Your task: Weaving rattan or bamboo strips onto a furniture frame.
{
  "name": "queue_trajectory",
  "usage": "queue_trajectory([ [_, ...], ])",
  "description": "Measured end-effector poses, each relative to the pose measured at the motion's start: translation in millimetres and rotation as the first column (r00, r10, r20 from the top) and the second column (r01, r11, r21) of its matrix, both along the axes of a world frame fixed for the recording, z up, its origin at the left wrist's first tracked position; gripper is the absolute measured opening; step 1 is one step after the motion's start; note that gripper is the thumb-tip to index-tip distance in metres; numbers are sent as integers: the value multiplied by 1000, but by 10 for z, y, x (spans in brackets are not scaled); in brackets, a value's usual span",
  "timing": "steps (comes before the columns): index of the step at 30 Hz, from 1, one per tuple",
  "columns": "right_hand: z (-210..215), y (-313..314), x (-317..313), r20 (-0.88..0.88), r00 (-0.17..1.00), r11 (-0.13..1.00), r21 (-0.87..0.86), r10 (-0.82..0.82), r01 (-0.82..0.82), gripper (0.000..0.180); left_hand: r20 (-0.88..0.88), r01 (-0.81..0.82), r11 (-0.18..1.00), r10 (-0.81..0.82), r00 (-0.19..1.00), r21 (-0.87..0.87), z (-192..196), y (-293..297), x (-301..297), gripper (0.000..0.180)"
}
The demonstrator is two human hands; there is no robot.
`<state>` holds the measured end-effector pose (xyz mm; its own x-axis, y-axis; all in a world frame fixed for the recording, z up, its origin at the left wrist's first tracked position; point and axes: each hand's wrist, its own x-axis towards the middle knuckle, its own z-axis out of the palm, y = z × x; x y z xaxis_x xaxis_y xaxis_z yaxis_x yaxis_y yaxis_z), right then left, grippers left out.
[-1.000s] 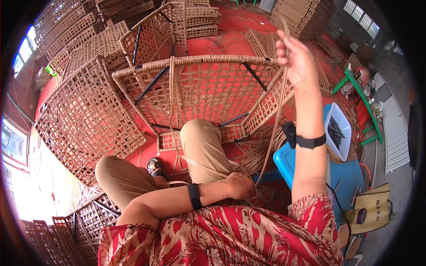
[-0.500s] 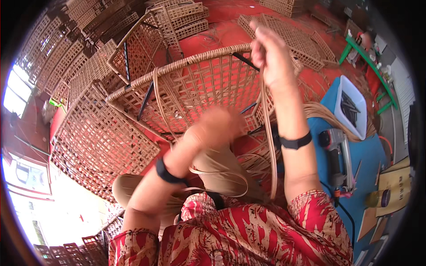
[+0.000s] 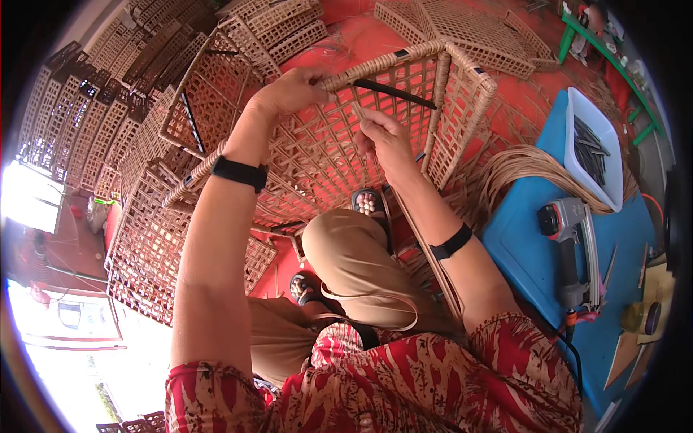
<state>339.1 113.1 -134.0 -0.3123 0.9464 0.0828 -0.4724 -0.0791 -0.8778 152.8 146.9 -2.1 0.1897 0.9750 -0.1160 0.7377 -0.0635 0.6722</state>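
A large woven rattan basket frame (image 3: 465, 94) stands tilted before my knees, its upper rim wrapped in cane. My left hand (image 3: 289, 94) is closed over that rim, left of a black crosspiece (image 3: 395, 94) set inside the frame. Just below the rim, my right hand (image 3: 388, 146) pinches a flat rattan strip (image 3: 422, 249) between thumb and fingers. From there the strip trails down beside my right forearm toward my lap, where a loop of it (image 3: 375, 296) lies across my trousers.
On my right, a blue table (image 3: 505, 231) holds a nail gun (image 3: 570, 245), a white tub of dark strips (image 3: 610, 162) and a coil of rattan (image 3: 516, 169). Woven panels (image 3: 151, 245) stand at left, more (image 3: 480, 32) lie behind. Scraps litter the red floor.
My left hand has risen from above my lap onto the rim. My right hand has come down and left from its raised position, still with the strip. The basket frame has turned, showing its right side.
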Motion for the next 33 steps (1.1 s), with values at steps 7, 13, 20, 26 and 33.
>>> queue_trajectory([
  [7, -63, -43, -72, -82, 996, 997, 68, 41, -36, 24, 197, 137, 976, -103, 975, -167, 60, -243, 83, 47],
  [13, -96, -240, -3, -177, 984, 995, 87, -30, 46, 19, 510, 109, 955, 49, 859, -275, 38, -612, 302, 35],
  [20, -144, -609, 411, -141, 990, 1000, -2, -20, 20, 7, 303, 205, 892, -81, 950, -404, 188, -915, 598, 28],
  [26, -203, -805, 549, -279, 959, 998, 59, 43, -28, 7, -30, 246, 891, -278, 960, -381, 399, -824, 717, 27],
  [33, -197, -748, 580, -198, 980, 996, 83, 4, 12, 7, 64, 337, 814, -350, 935, -474, 386, -682, 693, 27],
])
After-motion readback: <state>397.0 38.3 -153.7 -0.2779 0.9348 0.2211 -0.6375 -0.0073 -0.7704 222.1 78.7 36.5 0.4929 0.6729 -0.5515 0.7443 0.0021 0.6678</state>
